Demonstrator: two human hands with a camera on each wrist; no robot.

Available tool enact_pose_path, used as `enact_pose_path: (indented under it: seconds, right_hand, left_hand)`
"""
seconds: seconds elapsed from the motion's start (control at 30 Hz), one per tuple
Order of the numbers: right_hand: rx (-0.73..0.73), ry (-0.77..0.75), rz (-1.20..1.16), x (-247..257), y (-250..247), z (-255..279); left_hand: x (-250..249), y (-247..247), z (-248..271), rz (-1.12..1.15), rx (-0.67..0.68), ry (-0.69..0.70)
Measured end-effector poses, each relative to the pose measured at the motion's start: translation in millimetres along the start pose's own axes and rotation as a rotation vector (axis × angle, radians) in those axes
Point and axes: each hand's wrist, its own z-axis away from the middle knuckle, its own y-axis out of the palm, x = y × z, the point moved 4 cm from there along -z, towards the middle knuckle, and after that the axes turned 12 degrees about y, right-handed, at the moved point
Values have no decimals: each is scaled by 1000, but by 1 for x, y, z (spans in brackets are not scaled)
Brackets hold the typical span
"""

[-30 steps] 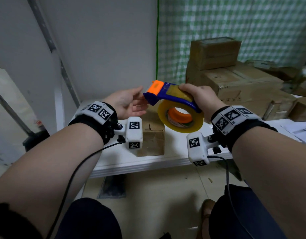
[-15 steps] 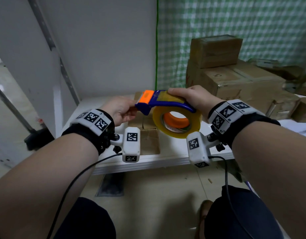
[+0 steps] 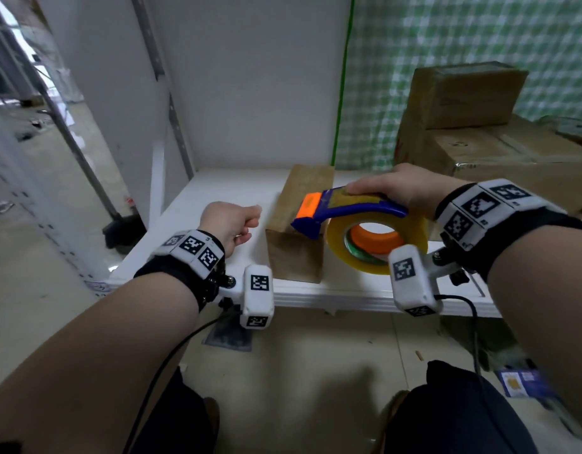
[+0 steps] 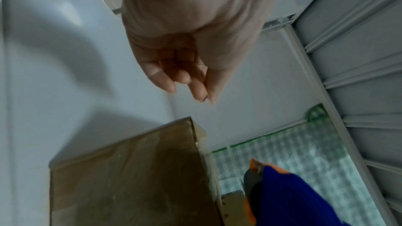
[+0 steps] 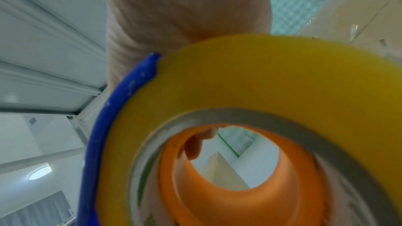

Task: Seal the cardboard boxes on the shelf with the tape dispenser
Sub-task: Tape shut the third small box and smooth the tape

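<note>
A small brown cardboard box point(image 3: 299, 224) stands on the white shelf point(image 3: 217, 191). My right hand point(image 3: 391, 190) grips a blue tape dispenser point(image 3: 348, 211) with an orange front and a yellow tape roll point(image 3: 411, 234). It hovers just over the box's right side. My left hand point(image 3: 234, 221) is left of the box, above the shelf. In the left wrist view the left hand point(image 4: 202, 92) pinches thumb to fingertips, and a faint clear strip runs from them toward the dispenser point(image 4: 293, 195) beside the box point(image 4: 130, 178). The roll point(image 5: 261, 78) fills the right wrist view.
Larger cardboard boxes point(image 3: 512, 158) are stacked at the back right of the shelf, one smaller box point(image 3: 463, 93) on top. A green checked curtain point(image 3: 447, 34) hangs behind them. A white wall panel point(image 3: 250, 77) closes the back left. The shelf's front edge point(image 3: 348, 296) is near my wrists.
Both hands have come down toward the shelf. The left hand has left the dispenser's orange front and drawn away to the left. The dispenser now sits low over the small box.
</note>
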Motion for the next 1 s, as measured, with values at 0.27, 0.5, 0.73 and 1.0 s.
enact_pose_path:
  seconds: [0.27,0.5,0.73,1.0]
  right_hand:
    - [-54,47,134,11,3,1]
    - [-90,45,275,28,11,7]
    - [-92,36,362,39,21,16]
    - [-91,109,428,42,25,10]
  left_hand:
    - [14,-1,-7,-15,-27,58]
    - [27,-5,-14,-15,-46,75]
    - [38,-7,-14,-14,-52,72]
    - [57,5,-5,23,10,52]
